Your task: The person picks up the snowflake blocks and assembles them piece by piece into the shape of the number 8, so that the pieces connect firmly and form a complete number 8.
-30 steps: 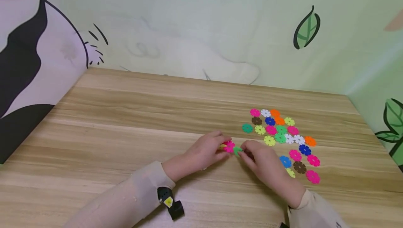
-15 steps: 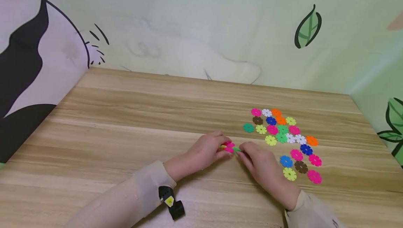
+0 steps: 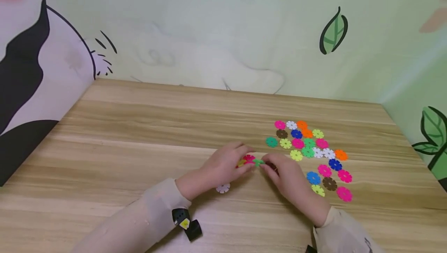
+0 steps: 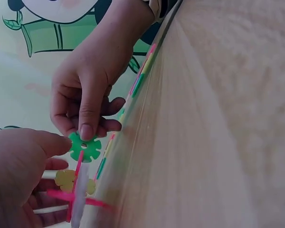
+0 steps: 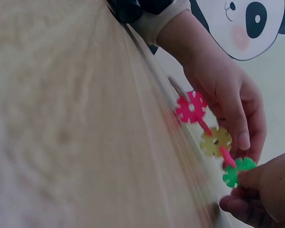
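A pale green wall printed with a cartoon panda and leaves [image 3: 195,39] stands at the far side. Before it lies a broad wood-grain surface [image 3: 139,121]. Two beige fabric sleeves [image 3: 136,214] enter from the near side. Both hands meet near the middle of the surface: the left hand [image 3: 221,165] curls thumb and fingers about the work, narrow; the right hand [image 3: 288,175] pinches its end between thumb and finger. To the right and far right lies a loose spread of flat, notched, flower-shaped plastic discs [image 3: 308,152] in pink, white, orange, brown, blue, yellow and green, some touching. Between the hands is a chain of interlocked notched plastic discs [image 5: 205,127], several set crosswise to their neighbours. A black wrist-worn device [image 3: 187,224] hangs at the left cuff. Within the chain, the right hand holds a green notched disc [image 4: 90,154]; a yellow notched disc [image 5: 210,147] sits farther along, with a pink notched disc [image 5: 185,113] beyond it. A single white notched disc [image 3: 222,188] rests on the surface, just beside the left wrist.
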Demonstrator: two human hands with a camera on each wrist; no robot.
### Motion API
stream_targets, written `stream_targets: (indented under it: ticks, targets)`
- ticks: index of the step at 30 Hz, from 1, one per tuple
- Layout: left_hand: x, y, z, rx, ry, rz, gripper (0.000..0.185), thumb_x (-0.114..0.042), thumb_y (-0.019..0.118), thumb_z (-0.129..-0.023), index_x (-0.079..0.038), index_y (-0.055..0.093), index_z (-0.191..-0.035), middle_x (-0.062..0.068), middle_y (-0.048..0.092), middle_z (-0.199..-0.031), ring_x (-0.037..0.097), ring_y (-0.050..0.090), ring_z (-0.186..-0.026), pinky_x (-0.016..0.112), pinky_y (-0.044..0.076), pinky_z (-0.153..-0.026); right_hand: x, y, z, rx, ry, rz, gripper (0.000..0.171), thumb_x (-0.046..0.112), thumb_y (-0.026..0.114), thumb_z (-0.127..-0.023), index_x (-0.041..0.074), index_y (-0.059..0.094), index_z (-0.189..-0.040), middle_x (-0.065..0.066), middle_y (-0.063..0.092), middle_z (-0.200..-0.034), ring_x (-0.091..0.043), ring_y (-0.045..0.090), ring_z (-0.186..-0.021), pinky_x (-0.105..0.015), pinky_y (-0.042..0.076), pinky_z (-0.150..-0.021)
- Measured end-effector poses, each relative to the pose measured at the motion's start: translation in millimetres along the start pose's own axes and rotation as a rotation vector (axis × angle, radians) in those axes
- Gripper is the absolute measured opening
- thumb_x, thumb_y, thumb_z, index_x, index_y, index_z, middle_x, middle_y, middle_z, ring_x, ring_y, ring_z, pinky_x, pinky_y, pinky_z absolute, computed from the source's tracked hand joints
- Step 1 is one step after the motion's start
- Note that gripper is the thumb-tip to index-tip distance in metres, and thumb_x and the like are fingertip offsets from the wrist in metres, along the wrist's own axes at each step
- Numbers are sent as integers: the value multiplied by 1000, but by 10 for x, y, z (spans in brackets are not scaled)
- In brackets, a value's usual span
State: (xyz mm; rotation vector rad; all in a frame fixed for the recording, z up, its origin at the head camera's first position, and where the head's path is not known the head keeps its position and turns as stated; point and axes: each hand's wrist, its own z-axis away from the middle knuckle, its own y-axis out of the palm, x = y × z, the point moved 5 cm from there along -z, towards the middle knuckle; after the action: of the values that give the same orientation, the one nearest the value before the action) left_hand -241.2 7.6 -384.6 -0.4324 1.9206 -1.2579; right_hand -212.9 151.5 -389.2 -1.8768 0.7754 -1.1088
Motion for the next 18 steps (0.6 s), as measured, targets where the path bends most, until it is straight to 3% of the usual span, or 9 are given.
stream_targets:
  ticks: [6,9,13,18]
  targets:
    - [-34,-16,1,-36,96,-35,19,-24,69,-89,-11,69,-102,1,68,-97,17,64,-91,33,50,-85,-34,28,-29,43,22,-88,5,10,68,-88,10,69,-92,-1,71,-85,-7,57,-70,-21,52,-66]
    - [-30,-10,7,-35,94,-73,12,-25,69,-88,-13,69,-91,-2,68,-89,15,63,-83,32,48,-79,-41,37,-32,53,31,-122,5,10,70,-87,10,69,-92,0,72,-84,-6,58,-70,-20,52,-66]
    - [-20,-14,12,-37,78,-102,10,-25,69,-88,-14,70,-90,-2,68,-88,15,63,-81,31,48,-76,-67,-3,-51,51,40,-136,6,10,70,-86,10,70,-92,1,70,-81,-6,58,-70,-20,51,-65]
    - [-4,-23,18,-46,59,-124,11,-24,68,-88,-15,71,-94,-1,68,-87,14,61,-75,31,49,-73,-229,-210,-77,28,110,-52,10,13,69,-88,6,69,-95,-3,69,-83,-12,61,-72,-23,50,-63]
